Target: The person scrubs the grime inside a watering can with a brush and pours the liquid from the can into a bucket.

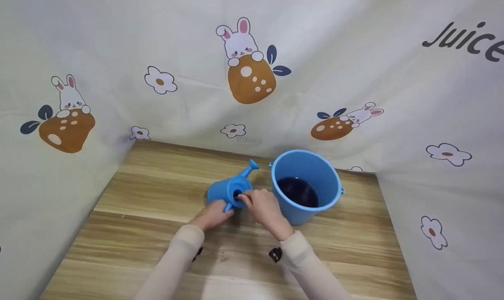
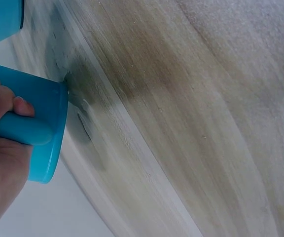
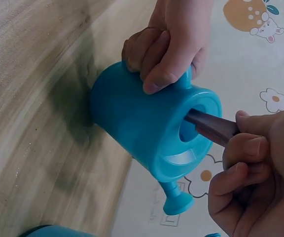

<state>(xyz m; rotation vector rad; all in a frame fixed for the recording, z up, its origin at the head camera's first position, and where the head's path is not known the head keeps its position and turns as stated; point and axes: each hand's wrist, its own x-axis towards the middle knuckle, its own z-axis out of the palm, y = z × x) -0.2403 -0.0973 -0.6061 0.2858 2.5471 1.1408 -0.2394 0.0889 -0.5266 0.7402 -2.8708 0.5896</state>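
A blue toy watering can (image 1: 220,191) stands on the wooden surface, its spout pointing away to the right. My left hand (image 1: 212,214) has its fingers curled round the can's handle (image 2: 21,129). Between thumb and fingers, my right hand (image 1: 263,206) pinches a dark, flat, handle-like piece (image 3: 216,127). The far end of that piece goes into the round opening in the can's top and is hidden inside. I cannot tell what kind of thing it is.
Close to the right of my right hand stands a blue bucket (image 1: 293,216) with dark liquid (image 1: 298,191) in its bottom. A cloth (image 1: 185,112) printed with rabbits and flowers rises behind and at both sides of the wooden surface (image 1: 152,179). Wet marks (image 1: 223,256) show near the front.
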